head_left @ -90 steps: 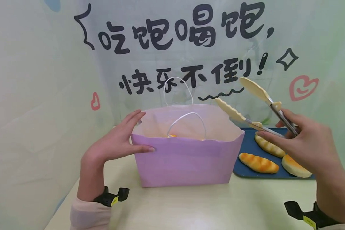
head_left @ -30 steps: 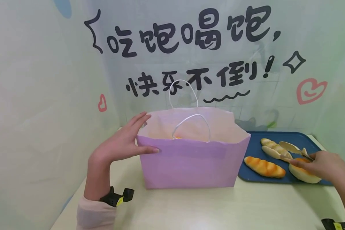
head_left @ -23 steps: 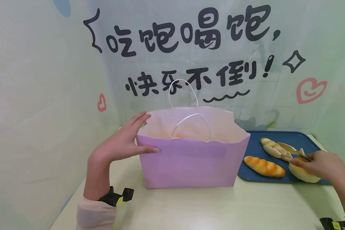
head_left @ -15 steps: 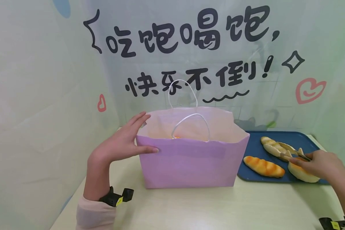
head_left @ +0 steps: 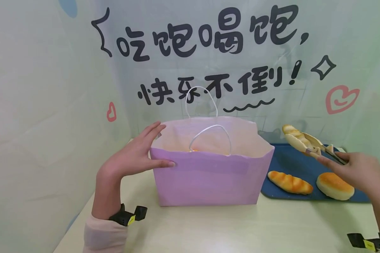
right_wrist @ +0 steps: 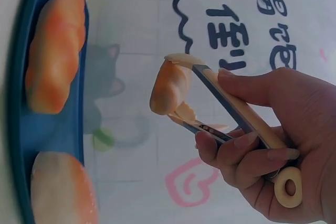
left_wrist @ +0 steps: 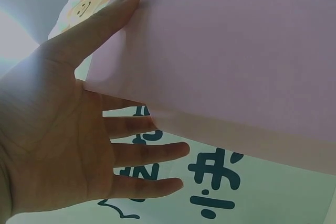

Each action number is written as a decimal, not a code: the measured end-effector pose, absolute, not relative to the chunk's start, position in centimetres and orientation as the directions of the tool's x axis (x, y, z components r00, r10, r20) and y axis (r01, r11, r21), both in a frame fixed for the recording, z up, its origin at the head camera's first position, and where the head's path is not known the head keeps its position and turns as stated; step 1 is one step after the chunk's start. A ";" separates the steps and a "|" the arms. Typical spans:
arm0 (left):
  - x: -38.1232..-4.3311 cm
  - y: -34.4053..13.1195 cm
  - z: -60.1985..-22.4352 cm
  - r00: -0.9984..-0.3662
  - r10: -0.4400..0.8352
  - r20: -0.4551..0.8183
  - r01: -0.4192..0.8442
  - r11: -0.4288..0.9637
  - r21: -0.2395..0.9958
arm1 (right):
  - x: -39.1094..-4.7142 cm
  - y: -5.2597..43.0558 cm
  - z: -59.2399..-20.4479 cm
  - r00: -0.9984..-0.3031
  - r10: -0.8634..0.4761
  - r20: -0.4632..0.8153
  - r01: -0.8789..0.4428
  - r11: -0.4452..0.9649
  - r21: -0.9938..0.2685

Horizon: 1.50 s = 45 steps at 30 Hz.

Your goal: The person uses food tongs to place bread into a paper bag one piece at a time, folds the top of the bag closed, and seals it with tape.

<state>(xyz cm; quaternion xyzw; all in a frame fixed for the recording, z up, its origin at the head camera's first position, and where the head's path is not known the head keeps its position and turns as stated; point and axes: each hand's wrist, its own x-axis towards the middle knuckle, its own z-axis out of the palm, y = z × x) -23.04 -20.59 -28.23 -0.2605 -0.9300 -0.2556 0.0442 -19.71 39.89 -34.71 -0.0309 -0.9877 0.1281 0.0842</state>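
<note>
My left hand (head_left: 130, 154) steadies the left end of a lilac paper bag (head_left: 206, 182) with white string handles. Its thumb lies on the front face while the other fingers reach straight past the top edge, spread out in the left wrist view. My right hand (head_left: 361, 172) grips a pair of tongs (right_wrist: 226, 100) with cream scalloped tips. Between the tips is a pale, ridged bread roll (head_left: 292, 130), raised above the blue tray (head_left: 280, 163). A bit of orange shows inside the bag; most of its contents are hidden by the front wall.
On the tray lie a long golden bread roll (head_left: 290, 182) and a round bun (head_left: 335, 186) with an orange top. The tray stands right beside the bag on a pale table (head_left: 209, 228). A printed backdrop (head_left: 164, 116) rises behind.
My right hand lowered the tongs from beside the bag to the tray, closed them round the pale ridged roll, and has just lifted it. The left hand keeps its place on the bag.
</note>
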 end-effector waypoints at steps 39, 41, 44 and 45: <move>-22.8 -20.7 -28.0 -0.861 0.452 0.232 0.508 0.738 0.444 | -14.9 22.2 -26.8 -0.874 -0.035 0.485 -0.309 0.811 -0.497; -22.8 -20.7 -28.0 -0.861 0.452 0.232 0.507 0.738 0.445 | -15.0 21.6 -26.8 -0.881 -0.055 0.471 -0.317 0.805 -0.500; -22.8 -20.7 -28.0 -0.862 0.455 0.226 0.506 0.738 0.446 | -15.0 20.9 -26.7 -0.888 -0.077 0.454 -0.328 0.797 -0.507; -22.8 -20.7 -28.0 -0.861 0.456 0.224 0.507 0.738 0.445 | -15.0 20.7 -26.7 -0.891 -0.086 0.447 -0.332 0.793 -0.510</move>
